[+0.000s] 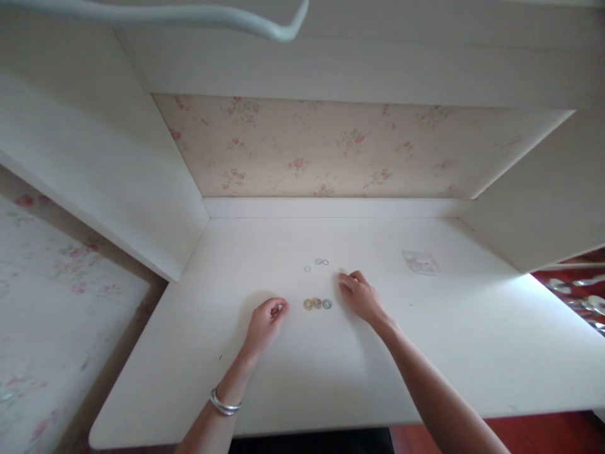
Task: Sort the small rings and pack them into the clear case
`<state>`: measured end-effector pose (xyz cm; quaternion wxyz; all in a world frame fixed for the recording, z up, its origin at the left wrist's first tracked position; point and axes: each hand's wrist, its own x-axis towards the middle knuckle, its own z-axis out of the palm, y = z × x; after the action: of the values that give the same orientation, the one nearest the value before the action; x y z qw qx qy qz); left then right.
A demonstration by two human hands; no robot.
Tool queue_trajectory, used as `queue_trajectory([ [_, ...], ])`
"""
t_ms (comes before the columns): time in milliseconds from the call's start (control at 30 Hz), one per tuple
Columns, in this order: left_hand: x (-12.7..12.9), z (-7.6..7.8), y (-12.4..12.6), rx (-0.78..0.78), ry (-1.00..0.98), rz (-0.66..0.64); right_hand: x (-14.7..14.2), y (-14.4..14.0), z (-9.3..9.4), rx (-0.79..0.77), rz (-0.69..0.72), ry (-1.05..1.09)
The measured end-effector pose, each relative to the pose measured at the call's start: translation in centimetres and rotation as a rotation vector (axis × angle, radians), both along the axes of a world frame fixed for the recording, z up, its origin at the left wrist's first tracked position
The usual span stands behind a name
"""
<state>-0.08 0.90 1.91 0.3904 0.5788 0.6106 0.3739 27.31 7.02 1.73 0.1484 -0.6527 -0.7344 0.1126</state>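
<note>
My left hand [266,323] rests at the near left of a short row of rings, its fingers curled and thumb against the index finger; whatever it may hold is too small to make out. My right hand [362,297] is on the other side, thumb and fingers pressed together low over the white desk; their grip is hidden. Between the hands lie gold-coloured rings [308,304], reddish rings [317,303] and silvery rings [327,304], side by side. Farther back are a thin single ring [307,269] and two more thin rings [318,261] almost touching.
A transparent plastic bag [420,263] lies flat on the white desk [331,372], right of my right hand. White side panels [142,157] and a shelf [331,69] enclose the desk. A pale curved bar [212,16] crosses the top left. Spoon-like metal items [581,293] show beyond the right edge.
</note>
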Motion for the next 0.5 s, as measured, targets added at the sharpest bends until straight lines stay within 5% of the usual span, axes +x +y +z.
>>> queue_trajectory([
  [267,0.1,0.2,-0.2,0.0,0.009,0.003,-0.1,0.5,-0.3,-0.006,-0.018,0.019],
  [500,0.1,0.3,-0.2,0.011,0.041,-0.012,-1.1,-2.4,-0.3,0.143,0.091,0.233],
])
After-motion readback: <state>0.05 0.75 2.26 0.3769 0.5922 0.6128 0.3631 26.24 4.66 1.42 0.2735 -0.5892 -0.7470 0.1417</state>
